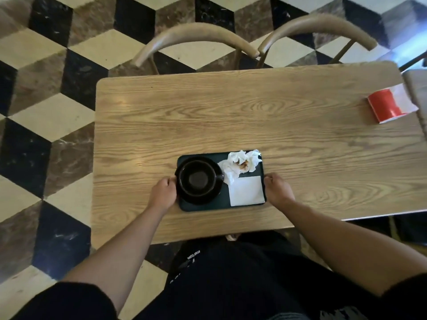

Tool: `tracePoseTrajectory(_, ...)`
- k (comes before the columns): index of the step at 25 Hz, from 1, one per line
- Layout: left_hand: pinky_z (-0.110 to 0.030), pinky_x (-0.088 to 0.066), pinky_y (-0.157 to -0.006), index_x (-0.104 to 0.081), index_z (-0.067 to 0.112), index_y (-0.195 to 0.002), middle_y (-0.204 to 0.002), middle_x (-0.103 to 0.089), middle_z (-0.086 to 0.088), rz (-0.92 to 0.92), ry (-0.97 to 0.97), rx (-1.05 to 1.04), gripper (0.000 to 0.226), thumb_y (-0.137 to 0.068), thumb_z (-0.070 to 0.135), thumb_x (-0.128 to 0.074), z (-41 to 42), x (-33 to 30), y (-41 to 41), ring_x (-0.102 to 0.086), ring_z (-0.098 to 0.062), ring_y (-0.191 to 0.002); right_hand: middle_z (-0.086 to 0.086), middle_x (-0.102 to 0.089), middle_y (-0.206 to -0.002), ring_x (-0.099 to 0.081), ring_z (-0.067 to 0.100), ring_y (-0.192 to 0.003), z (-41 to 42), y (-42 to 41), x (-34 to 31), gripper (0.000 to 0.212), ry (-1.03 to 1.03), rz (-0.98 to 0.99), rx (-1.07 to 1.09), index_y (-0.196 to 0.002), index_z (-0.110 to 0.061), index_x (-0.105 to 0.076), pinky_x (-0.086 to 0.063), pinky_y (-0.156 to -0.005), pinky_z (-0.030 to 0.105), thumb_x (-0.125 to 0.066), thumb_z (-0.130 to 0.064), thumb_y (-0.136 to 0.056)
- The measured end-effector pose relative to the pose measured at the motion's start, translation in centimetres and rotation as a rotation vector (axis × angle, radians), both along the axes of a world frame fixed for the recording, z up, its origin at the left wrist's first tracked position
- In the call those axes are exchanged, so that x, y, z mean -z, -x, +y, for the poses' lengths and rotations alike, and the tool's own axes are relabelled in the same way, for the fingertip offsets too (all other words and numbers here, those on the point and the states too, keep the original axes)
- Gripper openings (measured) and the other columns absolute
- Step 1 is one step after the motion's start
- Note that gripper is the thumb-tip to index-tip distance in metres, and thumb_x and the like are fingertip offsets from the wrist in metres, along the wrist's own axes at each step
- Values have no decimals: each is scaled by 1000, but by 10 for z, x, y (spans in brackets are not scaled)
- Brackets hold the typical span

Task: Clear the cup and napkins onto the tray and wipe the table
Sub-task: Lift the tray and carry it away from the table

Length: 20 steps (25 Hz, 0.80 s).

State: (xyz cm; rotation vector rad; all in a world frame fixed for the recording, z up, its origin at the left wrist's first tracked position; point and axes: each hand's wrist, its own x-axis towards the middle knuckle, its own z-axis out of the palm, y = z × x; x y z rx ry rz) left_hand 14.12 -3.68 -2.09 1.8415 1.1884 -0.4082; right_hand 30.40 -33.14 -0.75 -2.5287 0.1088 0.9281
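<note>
A dark green tray (pixel 203 207) lies near the front edge of the wooden table (pixel 231 116). On its left half stands a black cup (pixel 197 179) on a black saucer (pixel 215 195). Crumpled, stained white napkins (pixel 242 162) are piled at the tray's far right corner, and a flat folded white napkin (pixel 246 191) lies below them. My left hand (pixel 163 191) grips the tray's left edge. My right hand (pixel 278 187) grips its right edge.
A red and white napkin holder (pixel 388 105) stands at the table's far right. Two wooden chairs (pixel 196 38) (pixel 318 26) are pushed in at the far side. The floor is checkered tile. Another table edge (pixel 418 93) shows at the right.
</note>
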Motion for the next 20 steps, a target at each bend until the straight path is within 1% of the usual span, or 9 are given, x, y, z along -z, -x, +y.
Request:
tracePoseTrajectory(2,-45,-50,-97,-69,18,-110,-117,-70,-11,-55,64,-109,43,-104,45,-35,1,4,-9,-63,-34,-113,14,-63,-99,-57,34,-94,6,-6,3,25,-21,21,48,-104,-14,-59,-37,-72,35,-38,-26,-99)
tracePoseTrajectory(4,-49,-48,-105,-70,15,-118,-123,-69,-12,-75,123,-171,63,-100,61,-31,-1,5,-13,-62,-33,-118,17,-64,-105,-56,34,-96,12,-11,8,31,-37,26,67,-110,-10,-59,-37,-74,36,-36,-29,-101)
tracePoseTrajectory(6,-52,-46,-108,-69,16,-125,-127,-69,-12,-74,163,-222,76,-94,72,-28,-3,2,-17,-61,-33,-120,22,-64,-109,-57,37,-100,17,-16,14,34,-41,20,83,-110,-6,-56,-36,-75,36,-34,-30,-103)
tracePoseTrajectory(7,-55,-47,-107,-69,17,-124,-126,-70,-14,-72,177,-248,78,-90,74,-29,-2,4,-18,-62,-35,-119,24,-64,-110,-56,37,-99,18,-17,16,34,-42,16,92,-109,-5,-56,-35,-74,36,-33,-29,-104)
tracePoseTrajectory(9,-59,-50,-103,-72,23,-112,-117,-72,-17,-61,188,-259,64,-87,69,-34,1,13,-18,-65,-38,-114,24,-64,-110,-54,35,-93,18,-17,19,33,-39,11,94,-110,-6,-56,-35,-73,36,-32,-27,-104)
tracePoseTrajectory(11,-60,-53,-97,-71,29,-96,-104,-74,-12,-49,200,-245,42,-90,57,-41,5,25,-15,-68,-38,-105,22,-65,-109,-55,34,-93,16,-17,21,32,-50,7,77,-113,-7,-57,-35,-72,36,-33,-25,-104)
tracePoseTrajectory(12,-60,-54,-97,-71,29,-93,-101,-74,-8,-39,211,-247,36,-92,51,-43,4,21,-16,-69,-36,-103,20,-66,-110,-55,34,-94,15,-17,21,31,-61,9,70,-114,-8,-57,-35,-72,36,-33,-25,-104)
tracePoseTrajectory(16,-54,-54,-97,-72,20,-102,-102,-75,-8,-29,270,-291,34,-101,40,-44,2,8,-22,-69,-31,-100,16,-68,-112,-59,34,-101,11,-20,23,31,-99,37,30,-121,-12,-58,-41,-77,37,-37,-28,-104)
tracePoseTrajectory(20,-49,-55,-90,-73,15,-96,-93,-76,-10,-13,289,-307,35,-100,34,-44,3,6,-25,-70,-34,-95,15,-68,-110,-60,33,-101,10,-20,22,27,-106,59,19,-121,-12,-56,-41,-77,37,-39,-26,-104)
